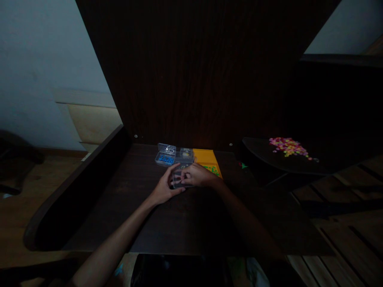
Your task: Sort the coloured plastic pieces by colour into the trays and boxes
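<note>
A small clear plastic box (176, 185) sits on the dark desk, with my left hand (164, 189) closed round its left side, thumb and fingers apart on its edges. Over the same box, my right hand (196, 175) has its fingers curled into a pinch at the box's inside. Anything between those fingertips is too small to make out. Just behind stands an open clear box of blue pieces (165, 159). Beside it, another clear box (186, 153) holds a few pale yellowish bits. To the right lies an open yellow case (204, 154) with small green pieces (213, 170), partly covered by my right hand.
A heap of pink, yellow and orange small pieces (289, 147) lies on a dark side shelf (260, 153) at the right. A tall dark panel (194, 79) rises behind the desk (119, 215). A raised side board (74, 187) borders the left. The light is dim.
</note>
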`<state>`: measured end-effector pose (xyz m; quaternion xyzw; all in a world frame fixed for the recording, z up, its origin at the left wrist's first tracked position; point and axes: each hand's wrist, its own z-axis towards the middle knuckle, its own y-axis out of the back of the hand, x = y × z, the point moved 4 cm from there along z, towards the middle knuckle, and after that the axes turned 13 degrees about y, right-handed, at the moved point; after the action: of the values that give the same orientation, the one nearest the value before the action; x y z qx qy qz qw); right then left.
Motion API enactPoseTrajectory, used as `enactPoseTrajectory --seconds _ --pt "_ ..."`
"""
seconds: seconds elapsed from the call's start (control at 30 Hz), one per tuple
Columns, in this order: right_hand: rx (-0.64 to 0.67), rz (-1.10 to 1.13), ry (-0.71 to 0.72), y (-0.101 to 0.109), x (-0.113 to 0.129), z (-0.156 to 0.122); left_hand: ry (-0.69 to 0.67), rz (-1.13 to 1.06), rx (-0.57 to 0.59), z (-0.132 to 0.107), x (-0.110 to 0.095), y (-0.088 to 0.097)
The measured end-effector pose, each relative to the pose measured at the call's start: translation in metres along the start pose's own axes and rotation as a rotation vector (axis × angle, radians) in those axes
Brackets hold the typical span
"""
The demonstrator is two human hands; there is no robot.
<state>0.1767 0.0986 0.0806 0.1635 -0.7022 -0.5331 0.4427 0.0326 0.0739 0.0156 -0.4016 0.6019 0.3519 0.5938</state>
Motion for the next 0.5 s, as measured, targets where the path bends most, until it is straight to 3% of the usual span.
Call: enactPoseTrajectory --seconds 0.2,0.5 --pt "0.103 0.042 0.114 0.001 0.003 -0.008 0.022 -0.018 -0.017 0.001 0.0 0.001" --pt "0.058 0.048 0.05 0.0 0.003 -0.012 0.003 -0.013 -0.036 0.001 -0.003 0.001"
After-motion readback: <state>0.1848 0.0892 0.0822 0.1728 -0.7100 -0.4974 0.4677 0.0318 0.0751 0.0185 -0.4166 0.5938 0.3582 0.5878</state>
